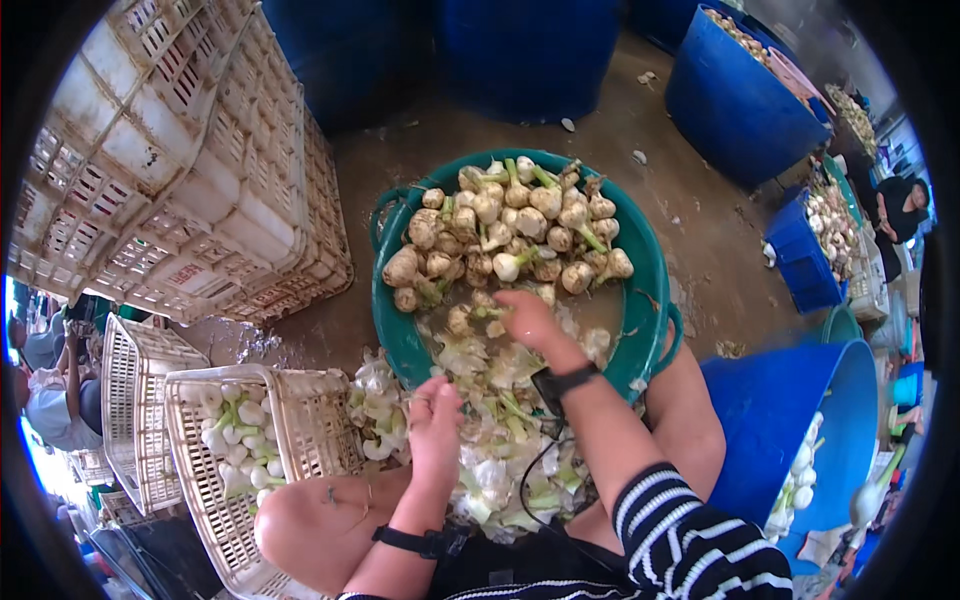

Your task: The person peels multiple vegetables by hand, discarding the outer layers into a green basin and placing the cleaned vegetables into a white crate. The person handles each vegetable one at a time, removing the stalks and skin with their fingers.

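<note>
A round green plastic tub (654, 300) before me holds many unpeeled fresh garlic bulbs (531, 223), heaped toward its far side, with murky water and loose skins nearer me. My right hand (529, 322) reaches into the tub, its fingertips closed at the green stem of a soil-stained garlic bulb (459, 320). Above the tub's near rim is my left hand (436, 427), its fingers curled and the thumb up; whether it pinches anything is unclear. Pale garlic skins (491, 476) pile up between my legs, below both hands.
A plastic crate (319, 420) of peeled white garlic stands at left, under tall stacked dirty crates (225, 165). To the right, a tilted blue barrel (787, 420) contains more peeled garlic. Blue drums (525, 60) line the far side of the wet floor (630, 112). A person (900, 210) is at far right.
</note>
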Tool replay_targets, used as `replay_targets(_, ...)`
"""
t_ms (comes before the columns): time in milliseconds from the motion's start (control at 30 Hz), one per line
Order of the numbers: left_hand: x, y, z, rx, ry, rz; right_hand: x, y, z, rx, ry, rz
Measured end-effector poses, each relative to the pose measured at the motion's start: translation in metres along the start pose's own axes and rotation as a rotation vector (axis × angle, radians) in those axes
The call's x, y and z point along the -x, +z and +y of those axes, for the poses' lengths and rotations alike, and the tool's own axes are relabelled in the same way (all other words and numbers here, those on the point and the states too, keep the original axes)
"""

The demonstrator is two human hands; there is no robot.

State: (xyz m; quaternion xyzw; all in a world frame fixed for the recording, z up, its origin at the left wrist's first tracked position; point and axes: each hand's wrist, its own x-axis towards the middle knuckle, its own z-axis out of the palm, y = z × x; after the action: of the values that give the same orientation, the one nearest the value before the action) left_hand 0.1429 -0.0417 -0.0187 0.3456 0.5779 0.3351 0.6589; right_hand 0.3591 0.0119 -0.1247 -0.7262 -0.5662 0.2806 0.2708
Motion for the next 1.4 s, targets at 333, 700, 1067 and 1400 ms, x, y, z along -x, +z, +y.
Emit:
replay_targets(333,-0.009,-0.009,0.001,0.058,-0.005,-0.007,0.058,0.018,-0.104,-1.053,0.496,-0.015)
replay_targets(700,0.006,-0.018,0.022,-0.478,0.227,-0.012,0.135,-0.029,-0.150,0.262,-0.521,-0.030)
replay_targets(1067,0.001,-0.025,0.004,-0.147,0.052,-0.267,0.155,-0.033,-0.152,-0.205,-0.085,-0.134)
replay_targets(1400,0.004,-0.022,0.013,-0.125,0.041,-0.488,0.151,-0.019,-0.122,-0.922,0.471,-0.363)
